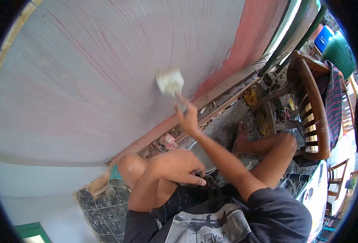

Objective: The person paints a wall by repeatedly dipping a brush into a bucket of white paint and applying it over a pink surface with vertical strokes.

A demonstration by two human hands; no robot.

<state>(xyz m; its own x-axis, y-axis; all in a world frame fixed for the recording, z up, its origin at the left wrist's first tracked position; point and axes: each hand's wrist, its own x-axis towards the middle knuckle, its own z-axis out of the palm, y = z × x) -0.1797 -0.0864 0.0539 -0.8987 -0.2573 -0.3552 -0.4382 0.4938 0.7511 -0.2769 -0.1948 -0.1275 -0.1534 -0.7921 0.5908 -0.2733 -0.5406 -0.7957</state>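
**Brush raised to the wall, other hand resting at the knee**

Head view: The person sat low on the tiled floor (102,206), knees bent, facing a large pale wall (106,65) streaked with faint reddish lines and bordered by a red band (252,36) at its far edge. The right hand (188,117) was stretched out and up, closed around the handle of a paintbrush (170,83). The brush's long axis ran from the hand upward and slightly leftward, its white, paint-laden bristle head pointing away from the person and meeting the wall; the head was blurred, so its exact contact could not be judged. The brush lay directly above this hand, well apart from the other one.

The left hand (179,166) lay lower and nearer the body, fingers curled loosely downward over the left knee (130,164), holding nothing visible. Just beyond it sat a round metal bowl (201,152), partly hidden by the right forearm. A small teal container (116,178) stood beside the knee. A wooden chair (312,113) with a draped cloth stood off to the right, near the bare foot (239,139).
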